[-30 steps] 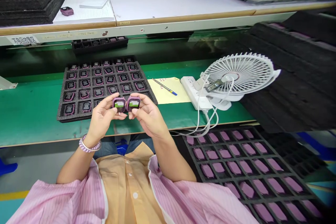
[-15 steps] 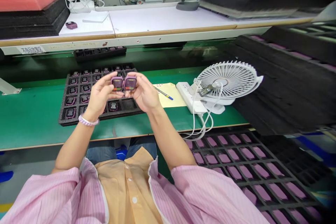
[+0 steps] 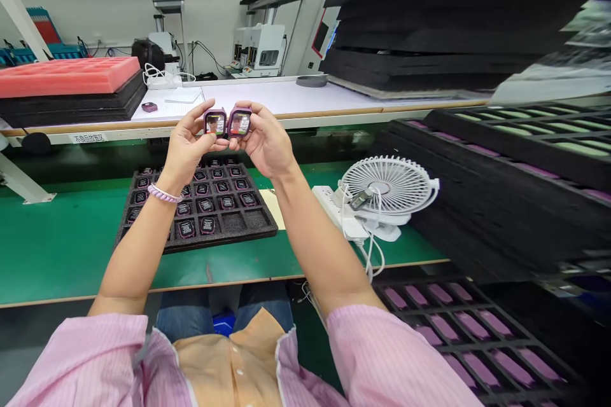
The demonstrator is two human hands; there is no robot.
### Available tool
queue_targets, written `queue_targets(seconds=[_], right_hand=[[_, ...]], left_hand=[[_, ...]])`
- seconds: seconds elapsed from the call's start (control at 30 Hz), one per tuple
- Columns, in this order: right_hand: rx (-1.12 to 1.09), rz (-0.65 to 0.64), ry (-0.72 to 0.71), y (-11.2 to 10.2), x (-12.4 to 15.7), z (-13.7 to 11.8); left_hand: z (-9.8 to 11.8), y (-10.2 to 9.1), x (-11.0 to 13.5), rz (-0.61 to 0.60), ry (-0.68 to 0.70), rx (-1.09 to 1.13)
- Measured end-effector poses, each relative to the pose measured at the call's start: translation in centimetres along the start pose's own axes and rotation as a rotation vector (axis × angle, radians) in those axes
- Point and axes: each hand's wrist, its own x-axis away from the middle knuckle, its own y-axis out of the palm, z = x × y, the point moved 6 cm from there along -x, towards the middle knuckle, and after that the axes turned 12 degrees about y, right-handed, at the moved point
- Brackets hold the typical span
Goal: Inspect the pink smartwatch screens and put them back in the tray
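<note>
My left hand [image 3: 184, 146] grips a small purple watch body [image 3: 214, 122] with a lit screen. My right hand [image 3: 267, 140] grips a second purple watch body [image 3: 239, 122], screen also lit. The two are held side by side, raised high above the bench, screens facing me. Below them on the green bench lies a black foam tray [image 3: 238, 226] with several more purple watch bodies in its pockets; its front right pockets are bare.
A white desk fan [image 3: 389, 186] and a power strip [image 3: 329, 200] stand right of the tray, with yellow paper [image 3: 274, 206] between. Stacked black foam trays [image 3: 501, 203] fill the right. A lower tray with pink parts [image 3: 458, 324] sits by my right knee. A white shelf [image 3: 305, 96] runs behind.
Both hands have lifted the two watch bodies from just above the tray to well above the bench, and my view has tilted upward to follow.
</note>
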Motion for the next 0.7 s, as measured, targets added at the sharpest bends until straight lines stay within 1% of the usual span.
queue_targets(seconds=[0.13, 0.27, 0.5, 0.7], right_hand=[[0.044, 0.01, -0.005, -0.2, -0.5, -1.1], [0.068, 0.029, 0.02, -0.3, -0.7, -1.5], [0.072, -0.018, 0.006, -0.1, -0.9, -2.3], [0.123, -0.026, -0.022, -0.3, -2.0, -4.1]], left_hand=[[0.3, 0.0, -1.3, -0.027, 0.044, -0.012], [0.3, 0.0, -1.9, -0.051, 0.014, -0.012], [0.7, 0.1, -2.2, -0.081, -0.002, -0.057], [1.4, 0.2, -3.9, -0.071, 0.054, -0.066]])
